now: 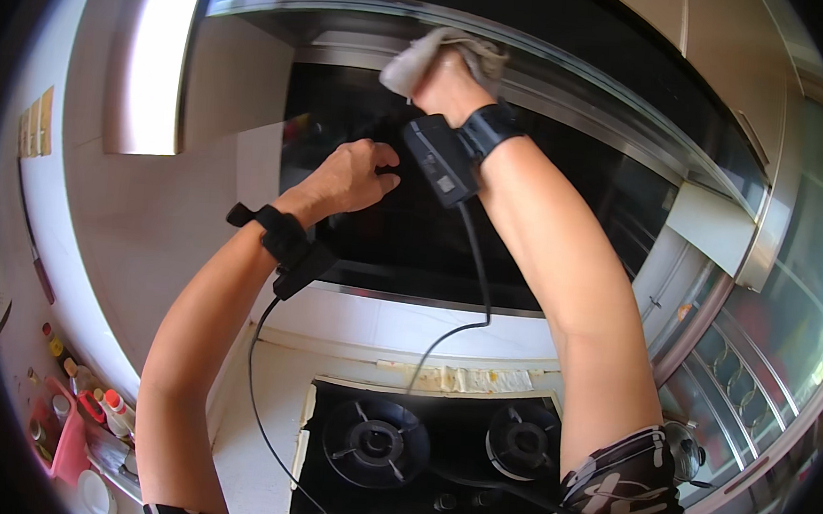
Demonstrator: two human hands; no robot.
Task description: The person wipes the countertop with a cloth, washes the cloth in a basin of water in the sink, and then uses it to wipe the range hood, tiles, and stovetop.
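My right hand (pixel 444 83) is raised to the range hood and closed on a pale grey cloth (pixel 412 66). The cloth, bunched around the fingers, lies against the underside edge of the range hood (pixel 569 139). Lower and to the left, my left hand (pixel 358 174) hangs in front of the hood's dark glossy panel (pixel 518 216). Its fingers are loosely curled with a gap between thumb and fingertips, and nothing shows in them. Each wrist wears a black strap with a small box and a cable.
Below is a black two-burner gas stove (pixel 376 443) on a pale counter (pixel 262 389). Bottles (pixel 118 407) and a pink container (pixel 70 443) stand at the lower left. A lit white panel (pixel 160 53) is at the upper left, with a glass sliding door (pixel 754 363) on the right.
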